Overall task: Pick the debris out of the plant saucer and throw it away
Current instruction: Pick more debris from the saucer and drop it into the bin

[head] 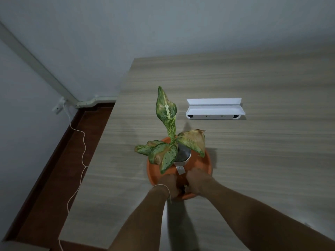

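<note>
An orange plant saucer [203, 164] sits on the wooden table, holding a small white pot [183, 161] with a speckled green and browning plant [167, 145]. Both hands reach into the saucer's near side. My left hand [169, 185] and my right hand [196, 181] are close together with fingers curled down. A small dark bit of debris [183, 189] shows between them on the saucer floor. Whether either hand grips anything is hidden by the fingers.
A white open box [214, 109] lies on the table behind and right of the plant. The table's left edge [101, 134] drops to a dark red floor where a thin white cable [82, 156] runs from a wall plug. Grey walls stand behind.
</note>
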The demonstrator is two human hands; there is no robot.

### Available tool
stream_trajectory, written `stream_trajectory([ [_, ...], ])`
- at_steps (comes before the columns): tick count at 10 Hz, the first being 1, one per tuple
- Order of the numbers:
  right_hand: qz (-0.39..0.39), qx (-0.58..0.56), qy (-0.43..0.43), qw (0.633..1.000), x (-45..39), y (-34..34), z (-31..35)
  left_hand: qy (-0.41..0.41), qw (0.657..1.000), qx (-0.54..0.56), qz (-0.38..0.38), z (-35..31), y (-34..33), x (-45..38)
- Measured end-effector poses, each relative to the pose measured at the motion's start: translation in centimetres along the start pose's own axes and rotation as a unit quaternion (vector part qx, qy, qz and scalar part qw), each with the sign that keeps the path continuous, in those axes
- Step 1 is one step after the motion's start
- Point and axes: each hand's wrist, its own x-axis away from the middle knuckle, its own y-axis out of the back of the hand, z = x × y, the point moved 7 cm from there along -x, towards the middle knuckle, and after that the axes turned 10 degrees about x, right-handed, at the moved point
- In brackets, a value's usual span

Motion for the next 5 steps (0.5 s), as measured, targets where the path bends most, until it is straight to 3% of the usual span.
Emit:
stream_trajectory([
  [1, 0.057, -0.028, 0.08, 0.995, 3.7, 2.4, 2.4, -0.024, 1.0, 0.014, -0.009, 0.1, -0.7, -1.0],
  [2, 0.049, -0.052, 0.123, 0.99, 4.0, 2.5, 3.3, -0.035, 0.999, 0.015, -0.001, -0.7, -0.5, -0.8],
  [4, 0.06, -0.116, 0.101, 0.986, 4.2, 1.9, 3.1, -0.031, 0.999, 0.012, -0.011, -0.5, -0.9, -1.4],
  [5, 0.007, -0.194, 0.089, 0.977, 4.4, 2.8, 3.2, -0.03, 0.999, -0.009, -0.034, -0.1, -1.0, -1.9],
])
